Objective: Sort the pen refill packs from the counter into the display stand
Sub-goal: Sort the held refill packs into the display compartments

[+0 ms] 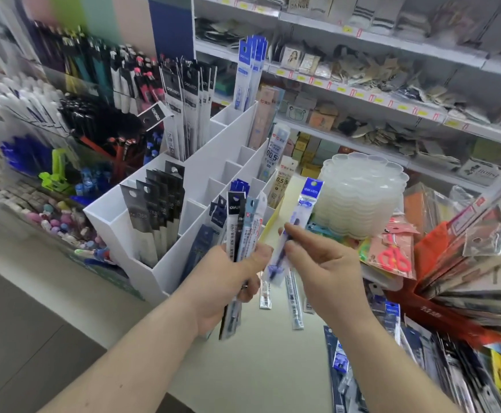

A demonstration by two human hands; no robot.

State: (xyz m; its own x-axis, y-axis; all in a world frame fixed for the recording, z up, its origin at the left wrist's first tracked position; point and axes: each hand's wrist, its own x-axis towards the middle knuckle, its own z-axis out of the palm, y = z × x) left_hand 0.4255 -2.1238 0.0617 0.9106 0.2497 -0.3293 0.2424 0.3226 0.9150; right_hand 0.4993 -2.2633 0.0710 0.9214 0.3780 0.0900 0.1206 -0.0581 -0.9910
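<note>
Several compartments of the white display stand (183, 222) are already filled with refill packs: black-headed ones at its near left corner, more black ones and blue ones toward its far end. Other slots along its middle and right edge are seen to be empty, so the sorting is judged partly done. A bundle of mixed packs (239, 231) is gripped in the left hand (228, 281), fingers curled round it, just above the stand's near right corner. A single blue-headed pack (295, 231) is pinched between thumb and fingertips of the right hand (321, 263), held upright beside the bundle. Loose packs (295, 299) are left lying on the counter (261, 362) below the hands, and a larger heap (422, 371) is spread toward the counter's right edge (much of it blurred). Open room is found above the stand. To the right, passage is narrowed by stacked clear trays (362, 198) and a red box (434, 248).
</note>
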